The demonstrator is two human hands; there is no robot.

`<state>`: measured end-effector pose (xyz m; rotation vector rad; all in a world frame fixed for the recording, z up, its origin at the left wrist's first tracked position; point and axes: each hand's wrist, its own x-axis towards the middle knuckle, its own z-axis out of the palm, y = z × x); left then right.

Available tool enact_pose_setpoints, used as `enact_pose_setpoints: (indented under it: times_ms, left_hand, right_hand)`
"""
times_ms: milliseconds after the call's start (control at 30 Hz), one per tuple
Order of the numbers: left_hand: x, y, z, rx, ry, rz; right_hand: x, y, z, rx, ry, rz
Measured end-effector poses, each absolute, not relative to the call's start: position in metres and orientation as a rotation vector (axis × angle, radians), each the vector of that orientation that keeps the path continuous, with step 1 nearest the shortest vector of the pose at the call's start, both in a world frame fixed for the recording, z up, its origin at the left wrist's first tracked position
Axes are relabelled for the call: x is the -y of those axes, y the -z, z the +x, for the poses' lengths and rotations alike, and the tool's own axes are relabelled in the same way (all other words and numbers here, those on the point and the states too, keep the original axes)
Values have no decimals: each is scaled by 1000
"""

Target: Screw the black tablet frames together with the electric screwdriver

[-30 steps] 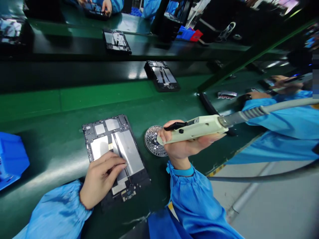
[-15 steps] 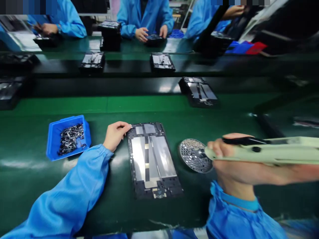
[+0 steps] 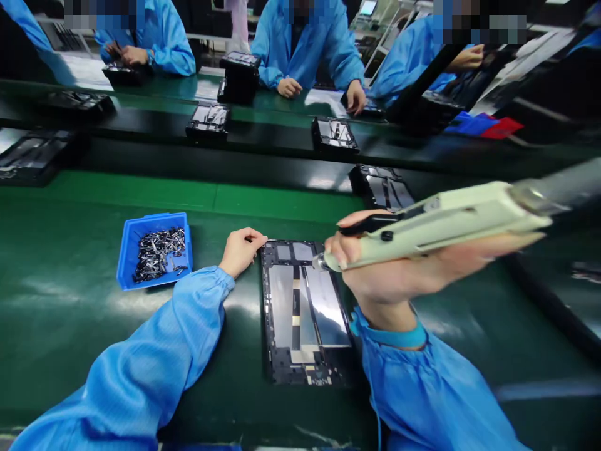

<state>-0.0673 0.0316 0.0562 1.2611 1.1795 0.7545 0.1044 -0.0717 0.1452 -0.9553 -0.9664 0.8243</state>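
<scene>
An opened tablet [image 3: 284, 307] with silver battery panels and a black frame lies flat on the green bench. At its upper left corner, my left hand [image 3: 241, 252] pinches thumb and forefinger together; whatever is between the fingertips is too small to make out. My right hand [image 3: 389, 279] is wrapped round a pale green electric screwdriver [image 3: 446, 219] with a black lever. Its tip points left, over the tablet's upper right part; I cannot tell whether it touches. The round dish of screws is hidden behind my right hand and forearm.
To the left, a blue bin [image 3: 123, 258] holds many small black and silver parts. More opened tablets, such as one at the far ledge [image 3: 335, 134] and another behind the screwdriver [image 3: 387, 188], lie beyond. Co-workers in blue [image 3: 305, 50] sit across the bench.
My right hand has brought the screwdriver from the screw dish leftward and up over the tablet. My left hand stays at the corner. The whole view has shifted slightly.
</scene>
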Motion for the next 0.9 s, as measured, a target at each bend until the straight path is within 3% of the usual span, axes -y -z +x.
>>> enact_pose_setpoints:
  times_ms: [400,900]
  left_hand:
    - [-38,-53,-67,-1143,-696,1310]
    - [-37,-42,-66,-1141,-673,1334]
  right_hand:
    - [-6,-125,53,923,-875,-878]
    - [-25,-98,40,909,-868,-877]
